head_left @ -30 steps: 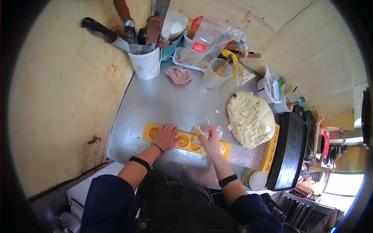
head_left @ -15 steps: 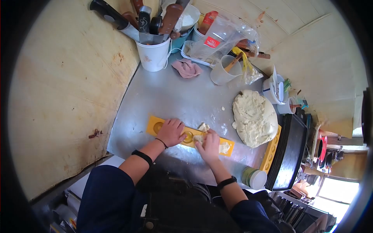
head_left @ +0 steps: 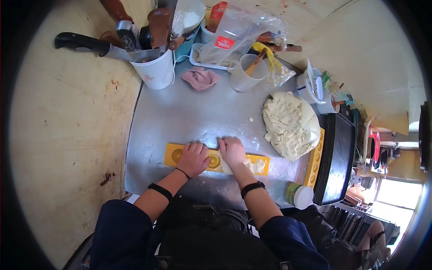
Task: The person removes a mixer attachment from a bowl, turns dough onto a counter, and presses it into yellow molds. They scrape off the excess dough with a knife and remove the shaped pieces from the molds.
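"Changes?"
"We find the right hand [head_left: 231, 152] shifted to the far edge of the yellow mould [head_left: 214, 160], fingers curled, hold indiscernible; left hand [head_left: 193, 158] atop it, fingers together."
"Containers?"
"Dough [head_left: 257, 166] lies on the mould; beyond it, knives [head_left: 83, 43] in a white bucket [head_left: 156, 73]."

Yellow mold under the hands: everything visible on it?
The mold is a long, narrow yellow bar with round, ringed cavities, two showing on its left half. Looks hard; exact material unclear. It lies flat on the metal table, lengthwise across the person's front. Pale dough covers much of its right half. The left hand rests on it; the right hand is at its middle, contact unclear.
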The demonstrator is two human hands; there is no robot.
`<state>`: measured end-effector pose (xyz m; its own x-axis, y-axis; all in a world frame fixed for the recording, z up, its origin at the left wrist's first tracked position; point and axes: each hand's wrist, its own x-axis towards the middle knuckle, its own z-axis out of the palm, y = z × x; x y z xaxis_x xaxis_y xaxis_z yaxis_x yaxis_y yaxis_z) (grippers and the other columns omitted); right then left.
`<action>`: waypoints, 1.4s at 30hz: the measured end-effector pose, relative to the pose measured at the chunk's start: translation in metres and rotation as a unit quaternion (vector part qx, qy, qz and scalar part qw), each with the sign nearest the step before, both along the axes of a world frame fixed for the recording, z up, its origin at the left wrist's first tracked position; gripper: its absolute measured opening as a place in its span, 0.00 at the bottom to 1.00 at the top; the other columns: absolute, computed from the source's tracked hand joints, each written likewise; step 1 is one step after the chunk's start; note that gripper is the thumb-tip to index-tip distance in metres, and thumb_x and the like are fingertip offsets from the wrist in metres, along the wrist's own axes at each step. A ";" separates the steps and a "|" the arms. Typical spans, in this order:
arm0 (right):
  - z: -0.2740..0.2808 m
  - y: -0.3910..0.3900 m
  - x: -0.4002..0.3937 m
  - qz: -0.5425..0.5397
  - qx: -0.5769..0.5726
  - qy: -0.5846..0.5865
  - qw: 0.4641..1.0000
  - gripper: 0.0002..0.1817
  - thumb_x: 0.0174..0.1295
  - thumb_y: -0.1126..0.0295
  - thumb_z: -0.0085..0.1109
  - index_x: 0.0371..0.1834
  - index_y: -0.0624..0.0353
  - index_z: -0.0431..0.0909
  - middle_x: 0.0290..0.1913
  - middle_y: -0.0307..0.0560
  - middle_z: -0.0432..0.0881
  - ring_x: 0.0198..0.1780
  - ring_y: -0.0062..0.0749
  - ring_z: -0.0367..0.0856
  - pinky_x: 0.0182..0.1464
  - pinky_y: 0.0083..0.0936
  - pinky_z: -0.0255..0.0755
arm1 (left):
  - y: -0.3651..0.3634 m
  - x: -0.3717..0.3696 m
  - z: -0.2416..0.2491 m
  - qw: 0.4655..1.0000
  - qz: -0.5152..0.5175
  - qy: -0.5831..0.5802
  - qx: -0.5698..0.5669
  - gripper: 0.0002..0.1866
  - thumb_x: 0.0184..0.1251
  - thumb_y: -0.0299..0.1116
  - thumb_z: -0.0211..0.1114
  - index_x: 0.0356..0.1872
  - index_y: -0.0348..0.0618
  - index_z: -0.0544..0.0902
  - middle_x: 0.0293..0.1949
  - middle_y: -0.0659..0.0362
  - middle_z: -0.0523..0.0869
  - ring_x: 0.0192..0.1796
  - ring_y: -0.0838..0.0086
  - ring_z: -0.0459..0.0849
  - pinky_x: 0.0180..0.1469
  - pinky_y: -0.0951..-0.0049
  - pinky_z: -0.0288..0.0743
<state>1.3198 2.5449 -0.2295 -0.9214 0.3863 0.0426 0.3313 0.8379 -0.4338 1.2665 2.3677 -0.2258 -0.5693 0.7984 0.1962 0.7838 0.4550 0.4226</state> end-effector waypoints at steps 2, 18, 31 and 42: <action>-0.002 0.012 -0.008 -0.072 -0.054 -0.068 0.994 0.20 0.61 0.53 0.56 0.23 0.59 0.79 0.24 0.47 0.80 0.34 0.45 0.80 0.38 0.40 0.75 | 0.000 0.003 0.001 1.000 0.006 0.017 0.013 0.19 0.54 0.43 0.62 0.42 0.40 0.77 0.41 0.54 0.77 0.48 0.63 0.75 0.53 0.60 0.65; 0.023 0.060 -0.014 0.012 -0.166 -0.178 0.970 0.15 0.53 0.61 0.61 0.37 0.59 0.74 0.37 0.56 0.81 0.46 0.49 0.80 0.46 0.42 0.74 | 0.001 0.006 0.005 0.999 0.015 0.002 -0.047 0.20 0.56 0.44 0.61 0.45 0.42 0.76 0.44 0.54 0.76 0.51 0.61 0.73 0.57 0.59 0.63; 0.022 0.191 -0.038 0.141 0.292 -0.012 0.946 0.17 0.49 0.60 0.63 0.43 0.49 0.79 0.50 0.42 0.75 0.56 0.44 0.72 0.52 0.45 0.69 | 0.005 0.001 0.013 0.997 0.014 -0.017 -0.078 0.22 0.54 0.43 0.63 0.47 0.41 0.77 0.44 0.54 0.76 0.50 0.59 0.74 0.57 0.58 0.64; 0.041 0.215 -0.092 -0.082 -0.207 -0.085 0.971 0.14 0.56 0.59 0.57 0.40 0.54 0.82 0.37 0.50 0.82 0.40 0.42 0.82 0.45 0.33 0.75 | 0.003 0.005 0.009 0.999 0.033 0.003 -0.035 0.22 0.52 0.43 0.65 0.47 0.43 0.77 0.45 0.54 0.77 0.50 0.57 0.75 0.55 0.57 0.66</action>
<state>1.2277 2.7603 -0.1886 -0.8256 0.4809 -0.2952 0.5427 0.5332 -0.6490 1.2711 2.3704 -0.2170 -0.6204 0.7708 0.1447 0.7531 0.5341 0.3841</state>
